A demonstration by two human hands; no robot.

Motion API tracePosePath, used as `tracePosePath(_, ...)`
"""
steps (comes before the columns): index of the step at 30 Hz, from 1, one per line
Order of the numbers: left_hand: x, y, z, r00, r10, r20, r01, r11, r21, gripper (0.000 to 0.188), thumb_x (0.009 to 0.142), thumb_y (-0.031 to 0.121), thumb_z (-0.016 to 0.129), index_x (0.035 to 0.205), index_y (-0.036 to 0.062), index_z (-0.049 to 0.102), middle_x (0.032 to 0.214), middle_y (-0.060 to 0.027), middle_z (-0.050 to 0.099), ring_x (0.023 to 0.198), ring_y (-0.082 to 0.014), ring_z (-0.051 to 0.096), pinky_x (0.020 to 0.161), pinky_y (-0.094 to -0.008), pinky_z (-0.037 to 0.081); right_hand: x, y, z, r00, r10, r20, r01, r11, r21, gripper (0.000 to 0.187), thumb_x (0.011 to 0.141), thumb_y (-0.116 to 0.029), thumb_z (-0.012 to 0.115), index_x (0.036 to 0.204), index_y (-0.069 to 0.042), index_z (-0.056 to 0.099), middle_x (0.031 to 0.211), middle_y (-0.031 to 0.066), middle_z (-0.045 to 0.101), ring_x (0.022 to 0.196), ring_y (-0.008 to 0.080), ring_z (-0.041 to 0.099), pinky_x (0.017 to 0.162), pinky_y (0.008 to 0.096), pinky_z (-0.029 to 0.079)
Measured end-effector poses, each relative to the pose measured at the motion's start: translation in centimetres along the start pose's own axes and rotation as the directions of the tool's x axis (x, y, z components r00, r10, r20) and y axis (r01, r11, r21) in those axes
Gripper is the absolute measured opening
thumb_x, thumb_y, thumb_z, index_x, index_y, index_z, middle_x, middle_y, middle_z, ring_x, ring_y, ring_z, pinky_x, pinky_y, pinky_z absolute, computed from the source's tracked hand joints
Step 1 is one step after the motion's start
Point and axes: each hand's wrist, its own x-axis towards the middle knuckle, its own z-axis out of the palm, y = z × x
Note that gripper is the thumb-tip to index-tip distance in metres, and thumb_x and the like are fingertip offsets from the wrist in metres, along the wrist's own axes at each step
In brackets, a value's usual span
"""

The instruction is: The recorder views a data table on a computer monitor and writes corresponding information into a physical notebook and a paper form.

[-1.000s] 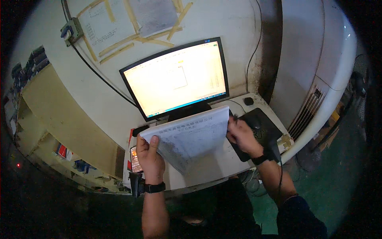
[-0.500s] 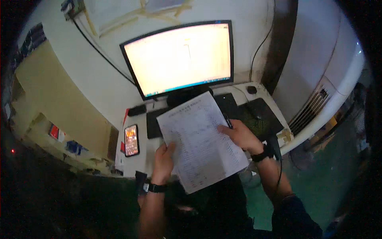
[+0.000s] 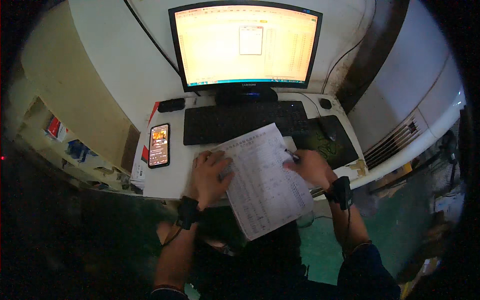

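A sheet of paper (image 3: pixel 267 185) covered in rows of writing lies tilted over the desk's front edge, its lower part hanging beyond it. My left hand (image 3: pixel 210 175) rests against the paper's left margin, fingers apart and flat, with the thumb on the sheet. At the right margin, my right hand (image 3: pixel 312 169) is closed round a dark pen (image 3: pixel 293 156), its fingers touching the paper. Each wrist wears a black strapped device. Behind the sheet's top edge lies a black keyboard (image 3: pixel 235 122).
A lit monitor (image 3: pixel 245 45) stands at the back of the white desk (image 3: pixel 172 187). On the left are a phone (image 3: pixel 159 145) with its screen on and a black case (image 3: pixel 171 105). A mouse (image 3: pixel 327 131) sits on a dark mouse pad (image 3: pixel 334 150) at right, beside a white cabinet-like unit (image 3: pixel 400 100).
My left hand has gone from gripping the paper's edge to lying spread on its upper left side. The paper has come down onto the desk. The view has tilted downward.
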Motion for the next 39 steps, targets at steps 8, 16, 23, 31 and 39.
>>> tracePosePath(8,-0.4,0.4,-0.5,0.999,0.03,-0.024,-0.03,1.0,-0.006,0.042,0.082,0.03,0.081,0.12,0.0151,0.076,0.137,-0.0138,0.067,0.133,-0.0451,0.051,0.115,-0.0573,0.042,3.4,-7.7,-1.4,0.985,-0.172,0.008,0.103,0.628,0.771,0.039,0.111,-0.035,0.054,0.098,-0.001,0.07,0.091,0.0102,0.072,0.08,0.0199,0.07,0.073,0.0358,0.055)
tracePosePath(16,0.3,1.1,-1.1,0.995,0.077,-0.056,-0.078,0.997,-0.004,0.03,0.08,0.024,0.078,0.106,0.0091,0.075,0.125,-0.0124,0.071,0.119,-0.0381,0.06,0.102,-0.0526,0.048,9.3,-8.4,8.6,0.953,-0.279,-0.117,0.236,0.445,0.864,0.027,0.109,-0.025,0.059,0.102,-0.001,0.07,0.089,0.0056,0.072,0.079,0.0149,0.069,0.072,0.0301,0.055)
tracePosePath(23,0.2,0.6,-0.6,0.996,0.059,-0.064,-0.063,0.996,-0.066,0.027,0.08,0.018,0.078,0.103,0.0052,0.074,0.121,-0.0144,0.07,0.113,-0.0373,0.061,0.097,-0.049,0.051,9.2,-6.8,9.2,0.956,-0.286,-0.059,0.173,0.392,0.904,0.021,0.107,-0.021,0.062,0.101,-0.001,0.069,0.088,0.0064,0.072,0.075,0.0142,0.069,0.068,0.03,0.054)
tracePosePath(31,0.0,0.1,-0.2,0.991,0.045,-0.127,-0.054,0.996,-0.067,0.023,0.08,0.015,0.078,0.098,0.0018,0.073,0.116,-0.0162,0.069,0.11,-0.0382,0.062,0.095,-0.0491,0.052,8.6,-7.1,8.7,0.955,-0.292,-0.049,0.16,0.369,0.916,0.015,0.105,-0.017,0.064,0.103,-0.002,0.069,0.094,0.0059,0.071,0.077,0.0135,0.069,0.071,0.0287,0.055)
tracePosePath(39,0.1,0.5,-0.8,0.995,0.035,-0.094,-0.04,0.998,-0.052,0.019,0.08,0.013,0.077,0.095,0.0044,0.073,0.111,-0.0141,0.07,0.106,-0.0372,0.063,0.092,-0.0486,0.052,8.3,-7.0,8.1,0.96,-0.273,-0.06,0.183,0.452,0.873,0.006,0.101,-0.009,0.067,0.105,-0.003,0.067,0.092,0.0049,0.069,0.083,0.0141,0.069,0.074,0.0312,0.057)
